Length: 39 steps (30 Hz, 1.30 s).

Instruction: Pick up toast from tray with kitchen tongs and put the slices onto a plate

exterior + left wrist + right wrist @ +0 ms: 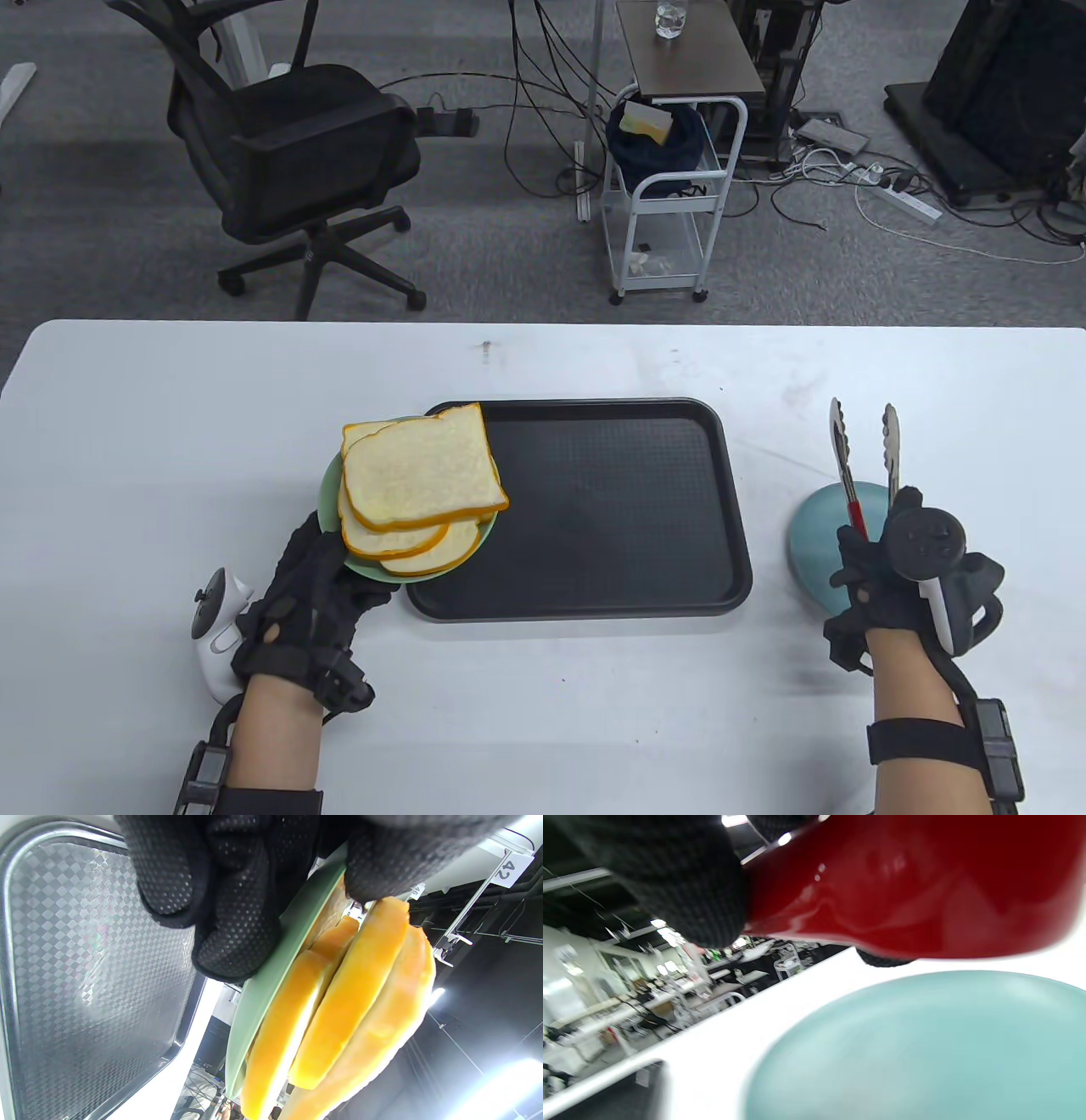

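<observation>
**A:** Where is your toast right now?

**B:** Your toast (420, 488) sits in an overlapping stack of slices on the green plate (329, 492). Your left hand (310, 607) holds that plate by its near edge, at the left end of the tray (611, 509). In the left wrist view the fingers (229, 921) curl under the plate while the thumb presses on the rim from above, so they are clamped on it. The plate's right side overlaps the tray's left rim.

**A:** And your other hand?

**B:** Your right hand (908, 577) grips the tongs (865, 463) by their red handle, fingers wrapped around it. The tongs point away from you with their two metal tips apart, and nothing sits between them. They are above the blue plate (810, 543), which rests on the table (170, 424) to the right of the tray, a little apart from it. The right wrist view shows that plate's surface bare below the red handle.

**A:** What about the tray itself?

**B:** Your tray lies flat on the table between your two hands, its dark textured bottom showing.
</observation>
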Each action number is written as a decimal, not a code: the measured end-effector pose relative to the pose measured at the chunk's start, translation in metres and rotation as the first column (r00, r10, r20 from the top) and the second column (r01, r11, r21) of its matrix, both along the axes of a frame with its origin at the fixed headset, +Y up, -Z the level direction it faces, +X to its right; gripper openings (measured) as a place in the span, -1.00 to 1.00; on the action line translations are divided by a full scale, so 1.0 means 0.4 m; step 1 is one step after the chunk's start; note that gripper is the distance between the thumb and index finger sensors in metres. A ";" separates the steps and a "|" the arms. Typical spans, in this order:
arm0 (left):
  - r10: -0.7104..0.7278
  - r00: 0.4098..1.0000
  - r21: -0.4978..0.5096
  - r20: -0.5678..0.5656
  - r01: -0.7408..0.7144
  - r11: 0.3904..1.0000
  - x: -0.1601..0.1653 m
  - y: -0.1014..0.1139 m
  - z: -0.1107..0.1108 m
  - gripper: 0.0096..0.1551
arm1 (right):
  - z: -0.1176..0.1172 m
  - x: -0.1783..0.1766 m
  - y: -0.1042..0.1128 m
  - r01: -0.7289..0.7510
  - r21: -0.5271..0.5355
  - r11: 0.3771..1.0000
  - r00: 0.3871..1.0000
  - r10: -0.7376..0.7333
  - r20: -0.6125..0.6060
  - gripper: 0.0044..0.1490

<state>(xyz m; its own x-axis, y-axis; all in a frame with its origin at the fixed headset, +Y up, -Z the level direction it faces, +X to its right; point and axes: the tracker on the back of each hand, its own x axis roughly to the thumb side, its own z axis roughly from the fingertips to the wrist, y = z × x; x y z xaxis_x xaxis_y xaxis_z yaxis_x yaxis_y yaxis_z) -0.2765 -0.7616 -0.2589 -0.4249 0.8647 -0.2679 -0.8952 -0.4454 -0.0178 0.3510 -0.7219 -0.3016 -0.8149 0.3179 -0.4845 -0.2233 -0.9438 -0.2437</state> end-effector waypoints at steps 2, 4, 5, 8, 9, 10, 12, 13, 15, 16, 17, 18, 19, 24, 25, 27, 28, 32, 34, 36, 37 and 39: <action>0.001 1.000 0.001 0.000 -0.001 1.000 -0.001 0.000 -0.001 -0.26 | -0.007 0.017 -0.055 -0.035 -0.053 0.998 0.999 0.036 0.016 0.04; 0.003 1.000 0.000 0.000 -0.003 1.000 -0.001 0.000 -0.001 -0.26 | -0.010 0.024 -0.086 -0.055 -0.088 0.995 0.998 0.058 0.025 0.05; 0.003 1.000 0.000 0.001 -0.003 1.000 -0.001 0.000 -0.001 -0.26 | -0.013 0.026 -0.101 -0.065 -0.106 0.992 0.997 0.068 0.025 0.04; 0.000 1.000 -0.003 0.001 0.000 1.000 -0.001 -0.001 -0.001 -0.26 | -0.020 0.025 -0.123 -0.083 -0.150 0.985 0.996 0.087 0.023 0.05; -0.003 1.000 -0.004 0.000 0.003 1.000 -0.001 -0.001 -0.001 -0.26 | -0.022 0.025 -0.127 -0.074 -0.174 0.982 0.996 0.081 0.029 0.07; -0.005 1.000 -0.005 -0.001 0.005 1.000 -0.002 -0.002 -0.001 -0.26 | -0.023 0.025 -0.131 -0.067 -0.189 0.980 0.996 0.076 0.041 0.08; -0.005 1.000 -0.008 -0.002 0.005 1.000 -0.002 -0.002 -0.001 -0.26 | -0.026 0.025 -0.129 -0.058 -0.191 0.980 0.996 0.069 0.050 0.12; -0.006 1.000 -0.009 -0.002 0.006 1.000 -0.002 -0.002 -0.001 -0.26 | -0.026 0.026 -0.128 -0.048 -0.213 0.976 0.996 0.062 0.057 0.14; -0.004 1.000 -0.008 -0.003 0.004 1.000 -0.002 -0.002 0.000 -0.26 | -0.023 0.028 -0.117 -0.020 -0.232 0.973 0.996 0.039 0.080 0.19; -0.002 1.000 -0.008 -0.003 0.002 1.000 -0.002 -0.002 -0.001 -0.26 | -0.020 0.029 -0.109 -0.011 -0.220 0.975 0.996 0.029 0.081 0.22; -0.001 1.000 -0.007 -0.004 0.001 1.000 -0.002 -0.002 0.000 -0.26 | -0.017 0.027 -0.089 0.000 -0.185 0.983 0.996 0.016 0.087 0.24; 0.001 1.000 -0.006 -0.003 -0.001 1.000 -0.002 -0.002 0.000 -0.26 | -0.017 0.020 -0.056 -0.001 -0.144 0.990 0.997 0.013 0.082 0.23; 0.001 1.000 -0.005 -0.002 -0.001 1.000 -0.001 -0.001 -0.001 -0.26 | -0.017 0.013 -0.030 0.001 -0.121 0.993 0.998 0.007 0.068 0.24; 0.000 1.000 -0.001 0.003 0.000 1.000 -0.001 -0.002 -0.001 -0.26 | -0.014 -0.094 0.193 0.063 0.071 0.996 0.994 -0.056 -0.090 0.25; -0.001 1.000 -0.001 0.002 0.001 1.000 -0.001 -0.002 -0.001 -0.26 | -0.012 -0.131 0.243 0.056 0.101 0.993 0.990 -0.042 -0.136 0.23; -0.001 1.000 -0.001 0.000 0.001 1.000 -0.002 -0.002 -0.001 -0.26 | -0.003 -0.199 0.315 0.043 0.162 0.986 0.975 -0.006 -0.224 0.20; -0.001 1.000 -0.001 0.000 0.001 1.000 -0.001 -0.002 0.000 -0.26 | 0.005 -0.243 0.351 0.033 0.194 0.980 0.964 0.020 -0.264 0.19; -0.001 1.000 0.001 -0.002 0.001 1.000 -0.002 -0.002 -0.001 -0.26 | 0.044 -0.386 0.412 0.034 0.263 0.964 0.915 0.076 -0.397 0.11; -0.001 1.000 0.002 -0.002 0.001 1.000 -0.003 -0.002 -0.001 -0.26 | 0.068 -0.453 0.410 0.028 0.278 0.960 0.884 0.106 -0.455 0.04; -0.003 1.000 0.002 -0.004 0.003 1.000 -0.003 -0.003 -0.001 -0.26 | 0.088 -0.506 0.390 0.000 0.273 0.962 0.859 0.140 -0.493 -0.01; -0.004 1.000 0.001 -0.005 0.004 1.000 -0.003 -0.003 -0.001 -0.26 | 0.098 -0.531 0.372 -0.009 0.274 0.962 0.845 0.154 -0.512 -0.04; -0.004 1.000 -0.001 -0.007 0.004 1.000 -0.004 -0.004 0.000 -0.26 | 0.113 -0.563 0.336 -0.015 0.283 0.959 0.831 0.169 -0.530 -0.08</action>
<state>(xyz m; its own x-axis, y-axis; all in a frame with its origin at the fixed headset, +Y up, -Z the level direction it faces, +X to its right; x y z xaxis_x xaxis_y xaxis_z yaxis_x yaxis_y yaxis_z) -0.2779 -0.7630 -0.2589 -0.4232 0.8661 -0.2658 -0.8971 -0.4418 -0.0112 0.1258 -0.5876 -0.2565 -0.9514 0.2767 0.1349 -0.3069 -0.8877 -0.3432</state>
